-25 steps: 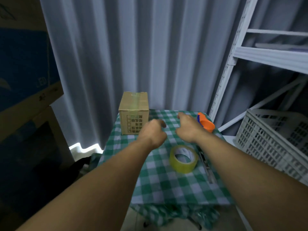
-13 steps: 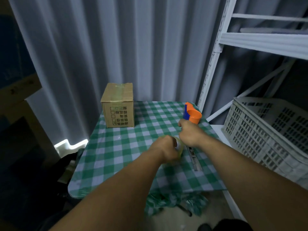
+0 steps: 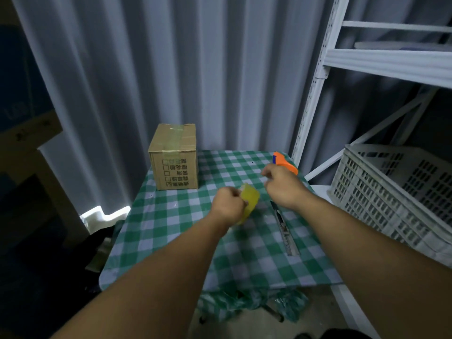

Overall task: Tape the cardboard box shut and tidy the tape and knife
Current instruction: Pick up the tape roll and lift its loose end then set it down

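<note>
Tape roll [image 3: 250, 199], probably light and stiff, hangs just above the worktop [image 3: 171, 228], the left hand [image 3: 228, 206] gripping its rim with curled fingers, a sound hold; the right hand [image 3: 281, 187] beside it is half-curled, and I cannot tell whether it pinches anything.

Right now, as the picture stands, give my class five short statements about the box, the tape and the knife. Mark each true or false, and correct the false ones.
1. The brown cardboard box stands on the green-and-white checked tablecloth. True.
2. The left hand grips the yellow roll of tape. True.
3. The right hand holds the grey utility knife. False: the knife lies on the cloth, below that hand's wrist.
4. The white slatted plastic crate sits on top of the box. False: it stands off to the right of the table.
5. A strip of tape already runs across the box's top. True.
</note>
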